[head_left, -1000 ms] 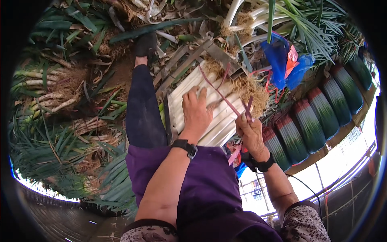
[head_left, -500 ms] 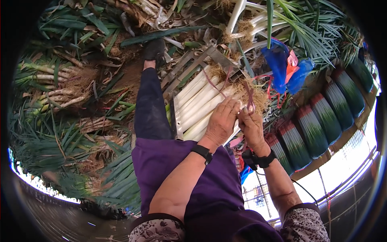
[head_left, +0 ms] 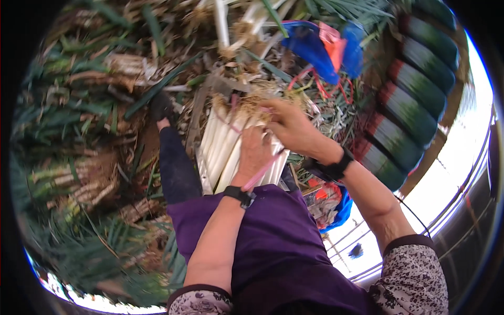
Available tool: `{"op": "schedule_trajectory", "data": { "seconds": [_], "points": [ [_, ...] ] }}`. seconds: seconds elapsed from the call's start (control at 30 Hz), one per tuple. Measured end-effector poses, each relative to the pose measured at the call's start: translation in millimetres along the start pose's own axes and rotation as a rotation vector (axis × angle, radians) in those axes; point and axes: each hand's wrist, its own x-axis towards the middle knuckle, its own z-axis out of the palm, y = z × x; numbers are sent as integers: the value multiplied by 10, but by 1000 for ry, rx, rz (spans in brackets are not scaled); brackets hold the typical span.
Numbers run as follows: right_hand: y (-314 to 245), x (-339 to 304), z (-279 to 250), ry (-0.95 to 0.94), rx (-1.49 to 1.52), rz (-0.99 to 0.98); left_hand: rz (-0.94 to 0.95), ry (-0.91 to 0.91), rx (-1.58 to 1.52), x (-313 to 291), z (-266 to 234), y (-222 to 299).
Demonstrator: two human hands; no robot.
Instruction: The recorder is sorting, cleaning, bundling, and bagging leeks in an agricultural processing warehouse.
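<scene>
A bundle of white-stemmed leeks [head_left: 216,142] lies in a frame [head_left: 198,105] in front of my lap, with its roots at the far end. A thin pink ribbon [head_left: 232,126] crosses the stalks, and a length of it slants over my left wrist. My left hand [head_left: 255,152] rests on the bundle, fingers closed where the ribbon runs. Just to the right and farther off, my right hand [head_left: 295,128] bends over the root end, its fingertips pinched on a bit of pink ribbon. Motion blur softens both sets of fingertips.
Tied leek bundles [head_left: 401,113] stand in a row at the right. Blue plastic bags [head_left: 312,50] with a red piece lie beyond my right hand. Loose leeks [head_left: 79,178] heap up at the left, and more leeks [head_left: 223,26] lie at the far side. My foot [head_left: 161,107] is beside the frame.
The view has shifted, so the scene sits farther left. My right hand has moved over the root end, away from my left fingers. A length of ribbon now shows across my left wrist.
</scene>
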Motion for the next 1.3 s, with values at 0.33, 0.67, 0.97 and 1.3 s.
{"op": "schedule_trajectory", "data": {
  "seconds": [0.33, 0.67, 0.97, 1.3],
  "points": [
    [-271, -275, 293, 94, 10, -174, -221, -260, -395, -123, -336, -398],
    [2479, -1103, 397, 975, 1501, 730, -707, -131, -657, 210, -333, 352],
    [2548, -74, 469, 574, 2534, 588, -791, -186, -504, 219, -263, 543],
    [4085, -66, 1229, 639, 2570, 363, -894, -138, -399, 305, -132, 613]
  ]
}}
